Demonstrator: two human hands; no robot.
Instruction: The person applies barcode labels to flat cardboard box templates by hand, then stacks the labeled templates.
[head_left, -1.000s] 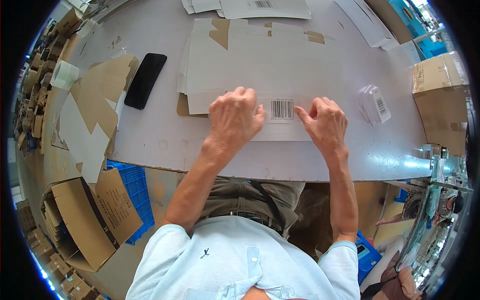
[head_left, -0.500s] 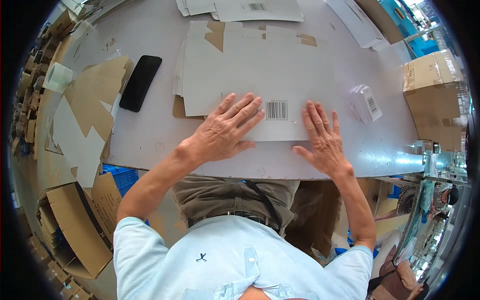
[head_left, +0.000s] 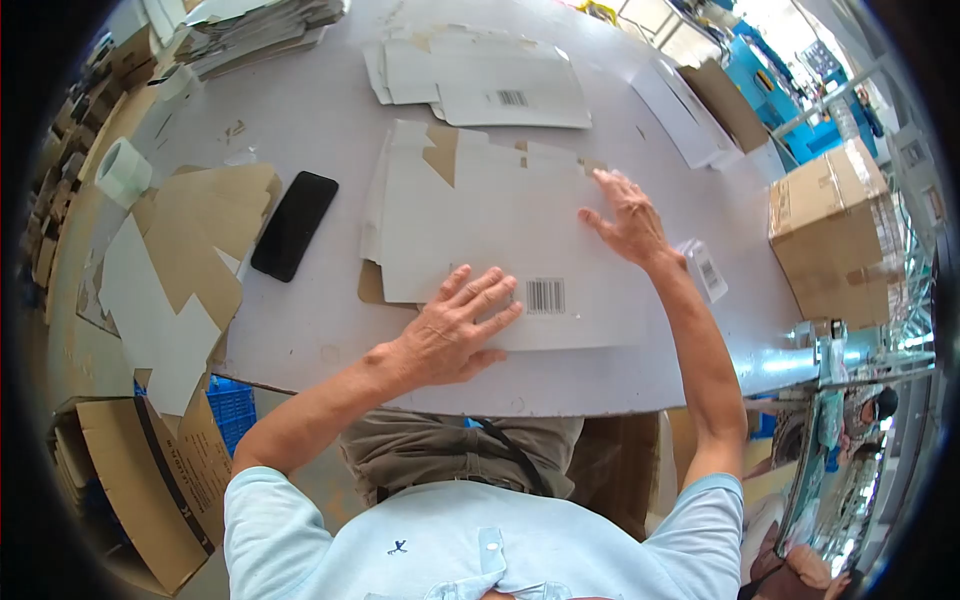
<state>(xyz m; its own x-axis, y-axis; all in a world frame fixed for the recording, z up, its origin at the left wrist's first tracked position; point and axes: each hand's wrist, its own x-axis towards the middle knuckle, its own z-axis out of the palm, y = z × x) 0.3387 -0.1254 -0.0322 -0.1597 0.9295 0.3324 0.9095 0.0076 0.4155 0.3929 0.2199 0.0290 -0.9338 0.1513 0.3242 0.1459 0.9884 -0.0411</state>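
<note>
A flat white cardboard box blank with a printed barcode lies on top of a small stack in front of me. My left hand rests on its lower part, left of the barcode, fingers spread. Toward the upper right edge of the blank is my right hand, fingers extended and thumb apart, nothing held. Beside my right wrist sits a small pile of white barcode cards, partly covered by the forearm.
Farther back lie more white blanks and a stacked pile. A black phone, cardboard offcuts and a tape roll are on the left. A taped carton stands right, an open white box behind.
My right hand has moved away from me, from beside the barcode up to the blank's far right part. My left hand stays on the blank. The camera view has tilted upward.
</note>
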